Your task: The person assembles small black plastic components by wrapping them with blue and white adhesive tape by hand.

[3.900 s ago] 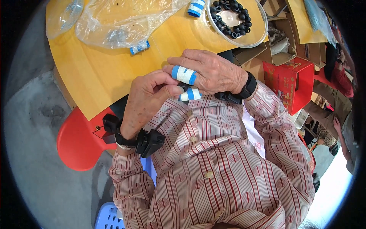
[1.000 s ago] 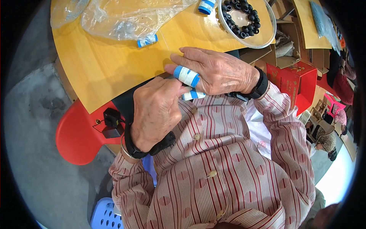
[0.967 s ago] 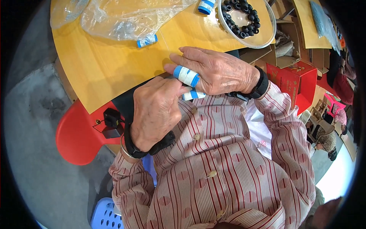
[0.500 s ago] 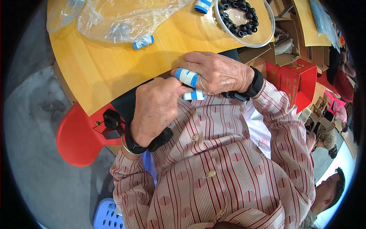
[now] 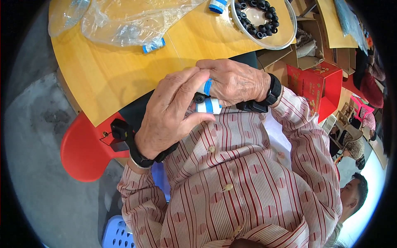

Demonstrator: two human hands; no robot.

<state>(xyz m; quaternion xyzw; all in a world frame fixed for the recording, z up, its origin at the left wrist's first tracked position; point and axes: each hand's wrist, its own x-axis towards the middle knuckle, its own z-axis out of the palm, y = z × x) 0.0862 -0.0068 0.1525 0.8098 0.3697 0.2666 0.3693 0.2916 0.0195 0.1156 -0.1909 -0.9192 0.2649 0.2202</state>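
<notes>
My right hand (image 5: 235, 80) is bent at the table's front edge, with blue-and-white striped wraps (image 5: 209, 106) around what look like its index finger and thumb. Pinched between those wrapped digits is a small black round piece (image 5: 199, 98) with a hole in its end. My left hand (image 5: 167, 109) reaches around it from the left. Its fingers are stretched out along the right hand's fingertips, and its thumb stands apart below the black piece. Whether the left fingertips touch the piece is hidden.
A round clear tub (image 5: 285, 41) with several similar black pieces stands on the yellow table (image 5: 107, 78). Nearby lie a clear plastic bag (image 5: 124, 25) and blue-and-white rolls (image 5: 154, 45). A red chair (image 5: 82, 149) is at left, a red box (image 5: 316, 84) at right.
My left hand has spread its fingers and moved up over the right fingertips. The black piece now shows between the wrapped digits, where it was hidden before.
</notes>
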